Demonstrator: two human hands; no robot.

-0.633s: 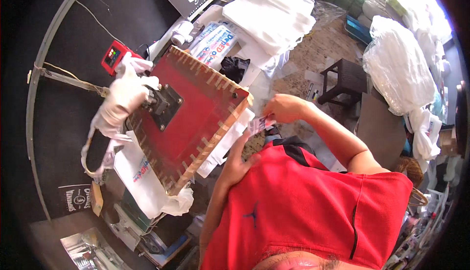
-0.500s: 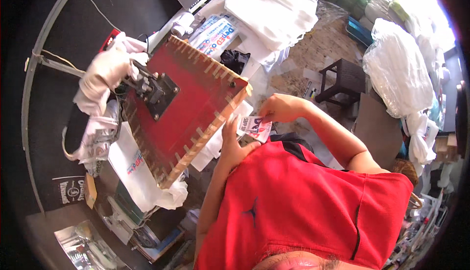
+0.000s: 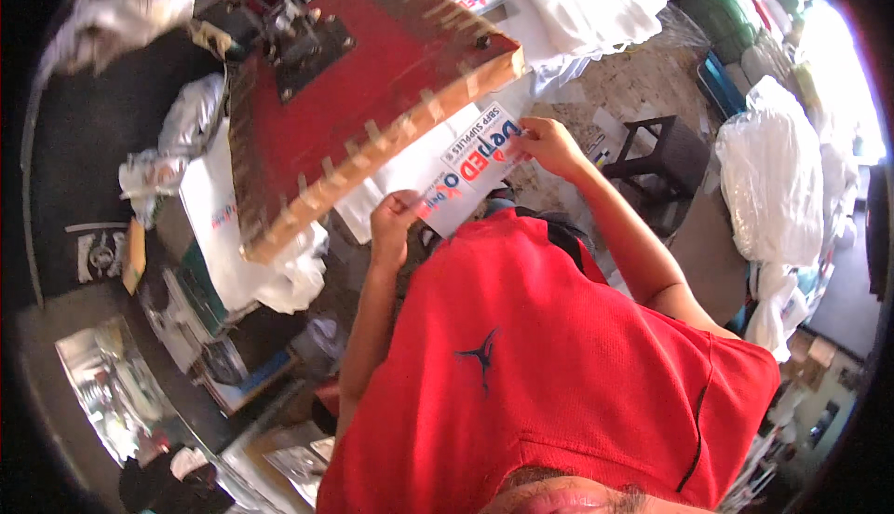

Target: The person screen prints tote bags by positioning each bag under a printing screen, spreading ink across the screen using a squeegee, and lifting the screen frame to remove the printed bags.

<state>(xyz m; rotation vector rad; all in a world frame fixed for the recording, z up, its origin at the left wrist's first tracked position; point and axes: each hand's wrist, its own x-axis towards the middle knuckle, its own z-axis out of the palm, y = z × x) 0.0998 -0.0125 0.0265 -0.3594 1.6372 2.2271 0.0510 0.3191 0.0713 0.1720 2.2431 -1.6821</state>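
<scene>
White printed sheet (image 3: 470,165) sat under the raised red platen (image 3: 345,104), pinched by my left hand (image 3: 393,225) and right hand (image 3: 548,142) at opposite ends; I judged keeping it taut and square mattered.

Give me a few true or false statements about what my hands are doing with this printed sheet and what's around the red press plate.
1. Both hands hold the printed sheet. True: the left hand grips its lower end and the right hand its upper end.
2. The sheet lies flat on the floor. False: it is held up in the air, just below the red press plate.
3. The red press plate is raised and tilted. True.
4. The left hand rests on the dark stool. False: the stool stands apart, beyond the right forearm.
5. The sheet is plain black. False: it is white with red and blue printing.
</scene>
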